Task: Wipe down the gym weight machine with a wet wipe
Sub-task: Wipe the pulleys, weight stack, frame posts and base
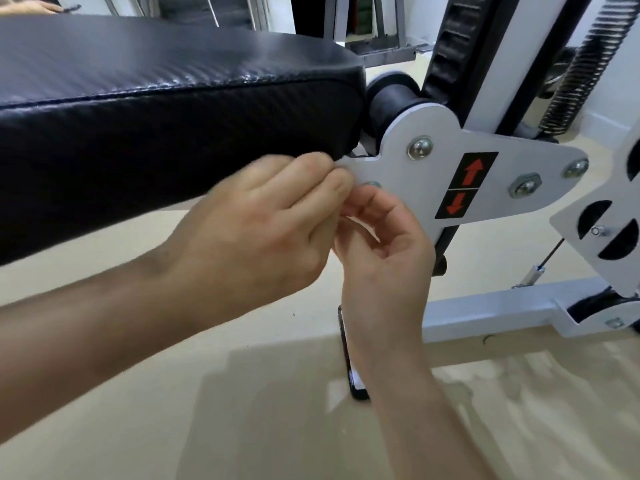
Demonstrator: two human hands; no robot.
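Note:
The weight machine's black padded bench [145, 109] fills the upper left. Its white metal side plate [426, 174], with bolts and a red arrow sticker [465, 185], sits to the right. My left hand [256, 226] reaches in from the left and my right hand [384, 247] rises from below. Their fingertips meet at the plate's left corner, under the bench's edge. Both hands have curled fingers and pinch a small pale bit of wet wipe [351, 220] between them. Most of the wipe is hidden by fingers and blurred.
A black roller [388, 98] sits behind the plate, with a toothed black upright [446, 53] and a coil spring [581, 64] further right. A white frame bar [485, 313] lies along the beige floor. A slim dark object [356, 379] stands on the floor under my right wrist.

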